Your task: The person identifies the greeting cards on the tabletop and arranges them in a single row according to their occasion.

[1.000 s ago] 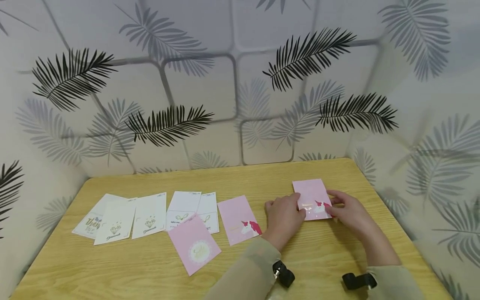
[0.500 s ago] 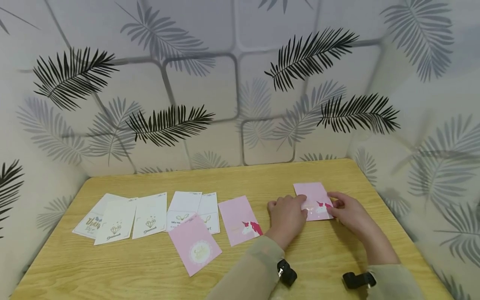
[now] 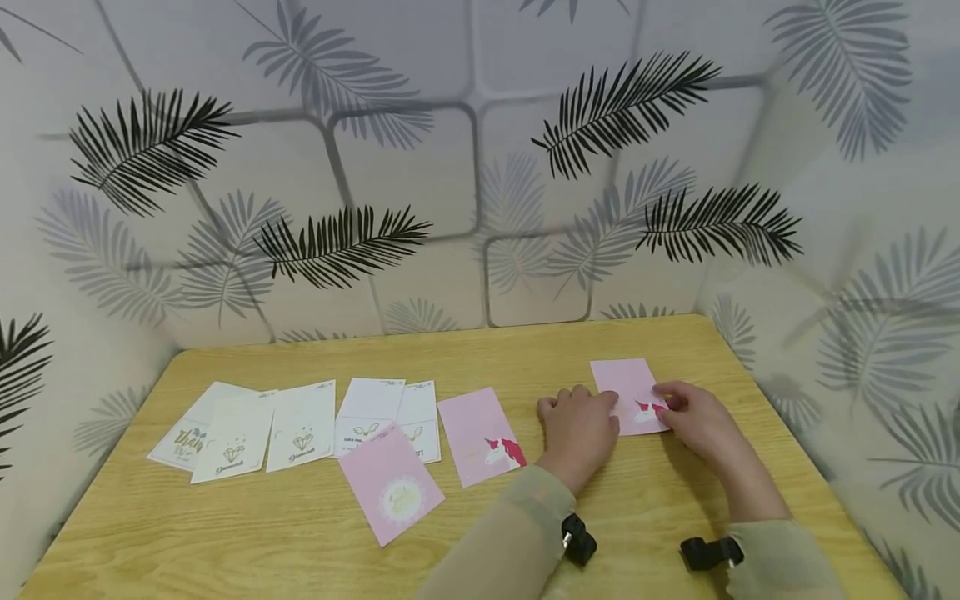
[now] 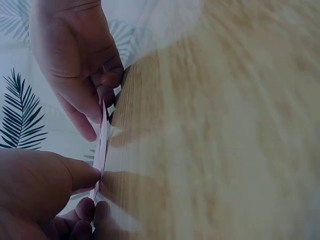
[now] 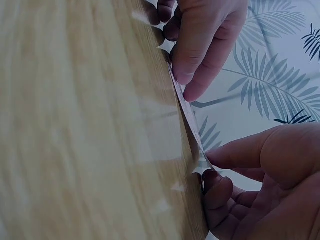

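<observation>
A pink card with a red-maned unicorn [image 3: 624,381] is held between both hands at the table's right side. The left hand [image 3: 579,435] pinches its left edge, thumb over the card and fingers below in the left wrist view. At the opposite edge, the right hand [image 3: 701,422] pinches the card between thumb and fingers, seen close in the right wrist view. Both wrist views show the card [image 5: 186,107] nearly edge-on, low over the wood. Left of the hands lies a matching pink unicorn card [image 3: 474,421].
Another pink card with a round white emblem [image 3: 405,500] overlaps two white cards with wing prints [image 3: 369,404]. Farther left lie two cream diamond cards [image 3: 302,421] and a "thank you" card [image 3: 180,442]. Leaf-patterned walls [image 3: 420,167] border the wooden table [image 3: 247,533].
The left fingers have slid slightly right over the card's left edge. The held card has shifted a little, its far edge slightly nearer. The right hand keeps its grip; the other cards lie as before.
</observation>
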`<state>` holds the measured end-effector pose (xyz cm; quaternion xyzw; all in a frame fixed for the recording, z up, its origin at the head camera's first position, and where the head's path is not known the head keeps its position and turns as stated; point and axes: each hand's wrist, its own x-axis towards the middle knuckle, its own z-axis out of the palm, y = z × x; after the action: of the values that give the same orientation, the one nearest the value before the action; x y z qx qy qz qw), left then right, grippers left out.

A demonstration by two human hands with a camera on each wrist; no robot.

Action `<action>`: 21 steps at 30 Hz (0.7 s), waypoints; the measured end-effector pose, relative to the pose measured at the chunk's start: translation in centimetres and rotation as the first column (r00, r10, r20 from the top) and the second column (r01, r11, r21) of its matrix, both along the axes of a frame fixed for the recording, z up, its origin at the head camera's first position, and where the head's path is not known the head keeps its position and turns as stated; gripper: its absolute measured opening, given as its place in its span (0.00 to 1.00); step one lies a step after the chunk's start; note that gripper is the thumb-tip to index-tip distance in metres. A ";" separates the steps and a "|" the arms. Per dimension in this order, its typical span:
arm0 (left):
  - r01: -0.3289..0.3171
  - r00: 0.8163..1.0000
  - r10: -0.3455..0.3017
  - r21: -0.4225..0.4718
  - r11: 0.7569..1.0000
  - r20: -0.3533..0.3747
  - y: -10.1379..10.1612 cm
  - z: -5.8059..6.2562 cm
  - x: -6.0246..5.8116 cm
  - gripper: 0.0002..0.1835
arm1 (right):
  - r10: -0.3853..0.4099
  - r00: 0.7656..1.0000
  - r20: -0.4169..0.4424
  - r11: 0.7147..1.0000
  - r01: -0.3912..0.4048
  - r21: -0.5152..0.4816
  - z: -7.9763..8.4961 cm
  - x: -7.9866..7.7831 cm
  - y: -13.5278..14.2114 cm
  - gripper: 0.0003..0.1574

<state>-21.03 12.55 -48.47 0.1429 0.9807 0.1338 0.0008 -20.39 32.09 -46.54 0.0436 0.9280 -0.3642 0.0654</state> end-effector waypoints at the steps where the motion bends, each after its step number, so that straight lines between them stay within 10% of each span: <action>1: 0.001 1.000 -0.001 -0.005 1.000 0.000 0.0 0.0 0.0 0.18 | 0.004 1.000 -0.006 1.000 -0.004 0.014 0.0 -0.1 0.0 0.27; 21: -0.003 0.999 0.004 0.023 1.000 -0.039 0.5 -1.3 -0.6 0.19 | -0.017 1.000 -0.014 0.995 0.018 0.094 -0.3 -0.5 -0.3 0.19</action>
<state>-21.64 13.01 -49.80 0.1436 0.9792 0.1422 -0.0201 -20.90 31.84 -46.83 0.0522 0.9441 -0.3211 0.0540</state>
